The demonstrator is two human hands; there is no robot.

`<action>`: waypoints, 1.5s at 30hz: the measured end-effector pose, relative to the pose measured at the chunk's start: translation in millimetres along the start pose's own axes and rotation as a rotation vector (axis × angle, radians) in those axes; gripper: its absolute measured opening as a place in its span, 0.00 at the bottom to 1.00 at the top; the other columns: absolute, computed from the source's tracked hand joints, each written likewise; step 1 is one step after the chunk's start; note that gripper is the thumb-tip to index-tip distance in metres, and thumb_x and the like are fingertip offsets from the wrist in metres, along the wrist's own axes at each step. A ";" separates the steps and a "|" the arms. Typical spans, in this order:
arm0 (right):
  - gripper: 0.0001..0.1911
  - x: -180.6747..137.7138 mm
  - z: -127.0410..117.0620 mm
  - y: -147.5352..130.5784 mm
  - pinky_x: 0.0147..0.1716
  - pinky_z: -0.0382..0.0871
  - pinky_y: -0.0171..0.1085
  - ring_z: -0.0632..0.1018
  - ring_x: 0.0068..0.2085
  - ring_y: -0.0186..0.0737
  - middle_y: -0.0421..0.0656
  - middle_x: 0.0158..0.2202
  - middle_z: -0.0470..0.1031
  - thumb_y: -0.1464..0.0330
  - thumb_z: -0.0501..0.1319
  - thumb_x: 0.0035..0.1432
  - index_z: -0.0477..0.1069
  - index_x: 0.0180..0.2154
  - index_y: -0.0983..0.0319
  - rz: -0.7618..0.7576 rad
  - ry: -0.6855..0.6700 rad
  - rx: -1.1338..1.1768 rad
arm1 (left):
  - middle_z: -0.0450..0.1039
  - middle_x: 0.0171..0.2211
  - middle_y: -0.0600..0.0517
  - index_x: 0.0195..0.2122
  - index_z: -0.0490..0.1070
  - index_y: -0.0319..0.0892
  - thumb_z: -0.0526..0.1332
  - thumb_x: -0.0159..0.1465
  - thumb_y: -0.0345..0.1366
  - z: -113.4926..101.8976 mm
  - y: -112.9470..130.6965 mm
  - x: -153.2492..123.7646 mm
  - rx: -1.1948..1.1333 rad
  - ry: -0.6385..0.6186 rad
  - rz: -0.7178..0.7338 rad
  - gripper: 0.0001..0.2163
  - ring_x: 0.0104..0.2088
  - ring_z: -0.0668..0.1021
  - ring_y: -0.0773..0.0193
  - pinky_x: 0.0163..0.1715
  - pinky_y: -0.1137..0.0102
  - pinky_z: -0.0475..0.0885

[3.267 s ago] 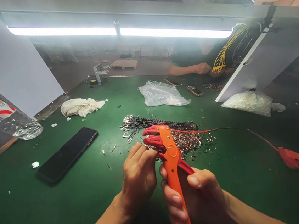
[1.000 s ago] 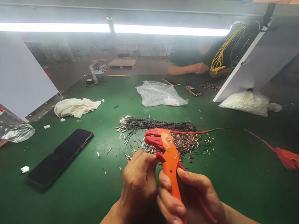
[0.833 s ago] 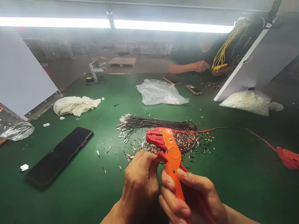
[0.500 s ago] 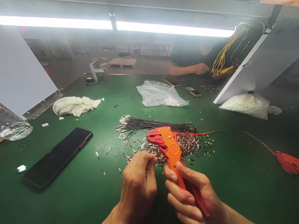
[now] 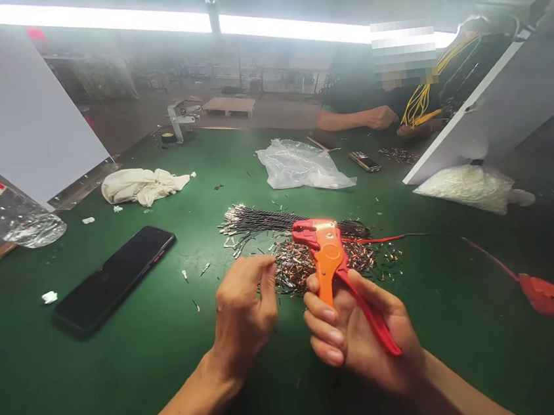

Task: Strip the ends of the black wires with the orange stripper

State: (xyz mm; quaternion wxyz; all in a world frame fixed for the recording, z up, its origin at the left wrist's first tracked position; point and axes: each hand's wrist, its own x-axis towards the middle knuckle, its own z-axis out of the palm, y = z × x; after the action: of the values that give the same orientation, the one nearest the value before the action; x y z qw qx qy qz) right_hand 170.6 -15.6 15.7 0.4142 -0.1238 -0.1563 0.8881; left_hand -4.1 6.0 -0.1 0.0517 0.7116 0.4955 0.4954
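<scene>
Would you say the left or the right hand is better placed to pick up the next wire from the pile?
Probably the left hand: it hovers beside the wire pile, fingers pinched, apparently free. The right hand is occupied gripping the orange stripping tool.

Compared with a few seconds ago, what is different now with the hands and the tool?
The left hand has drawn back from the stripper head, fingertips pinched together. The right hand has loosened; the red lever stands away from the orange handle. The phone and the wire pile lie as before.
</scene>
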 end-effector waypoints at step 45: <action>0.21 -5.6 -35.1 0.0 0.28 0.67 0.34 0.75 0.27 0.36 0.45 0.29 0.76 0.65 0.65 0.54 0.69 0.47 0.68 0.066 -0.193 -0.601 | 0.75 0.26 0.54 0.35 0.73 0.41 0.52 0.64 0.23 -22.6 8.9 19.0 -0.250 0.035 -0.024 0.11 0.25 0.76 0.71 0.25 0.76 0.74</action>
State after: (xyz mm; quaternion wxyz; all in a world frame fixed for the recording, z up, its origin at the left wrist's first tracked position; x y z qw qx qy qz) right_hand 186.3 -13.7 -16.0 0.3133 -0.1610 -0.4462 0.8227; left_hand -15.0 6.5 28.7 0.1373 0.6849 0.4390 0.5651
